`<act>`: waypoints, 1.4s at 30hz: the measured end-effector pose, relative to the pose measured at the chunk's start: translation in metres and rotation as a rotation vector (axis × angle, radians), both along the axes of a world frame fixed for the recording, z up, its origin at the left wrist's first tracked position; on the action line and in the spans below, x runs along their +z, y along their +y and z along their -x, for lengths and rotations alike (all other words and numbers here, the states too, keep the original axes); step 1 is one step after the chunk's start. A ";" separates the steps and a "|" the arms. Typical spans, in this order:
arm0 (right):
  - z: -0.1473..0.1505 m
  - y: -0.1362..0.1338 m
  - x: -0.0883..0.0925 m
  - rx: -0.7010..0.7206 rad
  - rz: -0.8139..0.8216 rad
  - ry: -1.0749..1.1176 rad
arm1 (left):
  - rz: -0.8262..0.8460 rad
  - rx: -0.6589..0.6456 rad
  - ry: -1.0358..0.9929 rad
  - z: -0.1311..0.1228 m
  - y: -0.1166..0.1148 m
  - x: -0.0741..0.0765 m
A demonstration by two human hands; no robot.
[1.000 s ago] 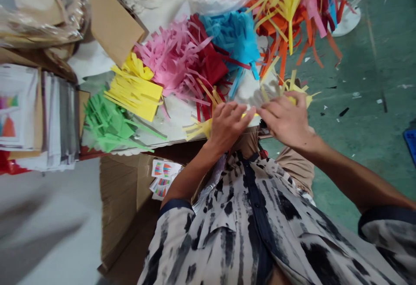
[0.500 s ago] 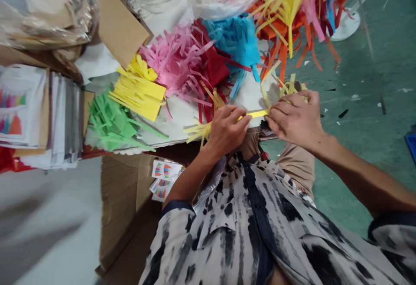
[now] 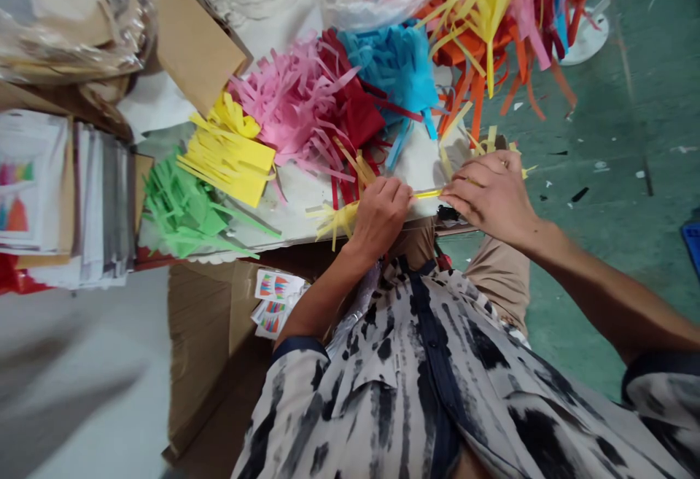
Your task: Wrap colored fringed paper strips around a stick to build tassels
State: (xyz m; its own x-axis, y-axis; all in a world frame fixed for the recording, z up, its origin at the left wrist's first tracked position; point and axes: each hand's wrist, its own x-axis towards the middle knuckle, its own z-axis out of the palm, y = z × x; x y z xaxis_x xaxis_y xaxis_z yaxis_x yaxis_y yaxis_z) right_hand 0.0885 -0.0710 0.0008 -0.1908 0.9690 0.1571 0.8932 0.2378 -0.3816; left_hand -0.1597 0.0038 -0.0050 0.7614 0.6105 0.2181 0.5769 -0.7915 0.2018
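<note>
Yellow paper strip [image 3: 427, 193], drawn taut between both hands; left hand [image 3: 380, 218], fingers pinched closed on its fringed end [image 3: 336, 218]; right hand [image 3: 492, 198], fingers closed on the far end; pink fringed paper [image 3: 289, 100] and green fringed paper [image 3: 180, 209] lie sorted by colour beyond.

2 hands, left hand [image 3: 379, 220] and right hand [image 3: 492, 198], on 1 yellow paper strip [image 3: 427, 193].
Desk [image 3: 421, 165] has 6 fringed paper bunches: 1 green [image 3: 178, 209], 1 yellow [image 3: 227, 165], 1 pink [image 3: 289, 100], 1 dark red [image 3: 355, 103], 1 blue [image 3: 391, 63], 1 orange [image 3: 470, 49]. Also 1 stack of printed sheets [image 3: 65, 195], at least 2 printed cards [image 3: 276, 293].
</note>
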 end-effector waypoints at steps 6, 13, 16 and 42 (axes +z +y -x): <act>-0.001 0.003 -0.001 -0.072 -0.054 0.037 | 0.046 0.115 0.082 0.004 0.004 0.005; 0.006 0.011 0.009 -0.159 0.069 0.019 | 0.167 0.142 0.129 0.005 0.009 0.022; 0.011 0.011 0.012 -0.203 0.115 -0.042 | 0.210 0.170 0.124 0.004 0.009 0.027; 0.028 0.028 0.022 0.084 0.082 -0.105 | -0.031 -0.151 0.114 -0.007 0.022 0.020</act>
